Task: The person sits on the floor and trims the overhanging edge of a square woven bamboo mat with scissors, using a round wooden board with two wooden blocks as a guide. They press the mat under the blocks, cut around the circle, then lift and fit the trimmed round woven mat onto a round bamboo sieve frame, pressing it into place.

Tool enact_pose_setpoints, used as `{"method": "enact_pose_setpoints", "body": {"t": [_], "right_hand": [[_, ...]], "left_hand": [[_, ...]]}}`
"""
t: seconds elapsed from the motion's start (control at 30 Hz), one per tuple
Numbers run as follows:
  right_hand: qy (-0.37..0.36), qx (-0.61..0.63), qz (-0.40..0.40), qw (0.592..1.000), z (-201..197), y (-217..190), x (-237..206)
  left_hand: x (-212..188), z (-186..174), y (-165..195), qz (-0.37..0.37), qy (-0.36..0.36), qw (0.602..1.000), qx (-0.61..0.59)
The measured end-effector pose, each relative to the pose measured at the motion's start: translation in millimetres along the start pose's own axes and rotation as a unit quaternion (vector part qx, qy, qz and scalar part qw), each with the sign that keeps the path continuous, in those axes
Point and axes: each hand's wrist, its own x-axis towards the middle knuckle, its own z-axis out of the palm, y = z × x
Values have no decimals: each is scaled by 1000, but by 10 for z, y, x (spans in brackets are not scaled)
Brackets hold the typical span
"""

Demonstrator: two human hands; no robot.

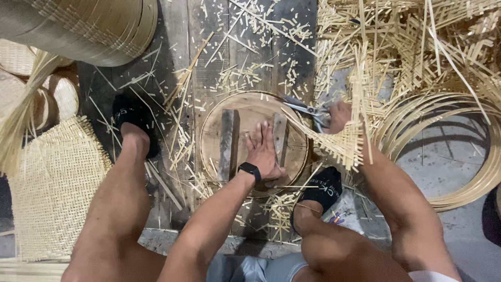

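Observation:
A round wooden disc [250, 109] with two dark crossbars lies on the plank floor between my feet. My left hand [265, 151] presses flat on it, fingers spread, a black watch on the wrist. My right hand [338, 116] grips a pair of metal scissors [302, 108] at the disc's right rim, blades pointing left. A woven bamboo mat [344, 146] with loose strip ends sticks out over the disc's right edge, partly hiding my right hand.
Bamboo offcuts litter the dark planks [172, 62]. A woven mat [52, 183] lies at left, stacked round trays [99, 26] at top left, bent bamboo hoops [459, 151] at right. My feet wear black sandals [323, 188].

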Motion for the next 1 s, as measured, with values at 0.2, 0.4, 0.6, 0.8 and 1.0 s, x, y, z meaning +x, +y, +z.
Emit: {"method": "enact_pose_setpoints", "body": {"t": [0.2,0.4,0.6,0.8,1.0], "right_hand": [[-142,8,64,988,101,-123,397],[-256,8,188,948,-601,280,725],[-135,66,323,934,-1846,1393,1328],[-234,111,257,931,-1616,1012,1022],[-169,3,-36,985,-437,-76,404]], "left_hand": [[-51,-175,-28,17,-35,999,24],[-741,10,-340,18,-136,989,57],[-1194,451,-763,212,-25,960,181],[-857,-224,-490,60,-355,931,56],[56,-2083,-105,43,-218,975,-4]]}}
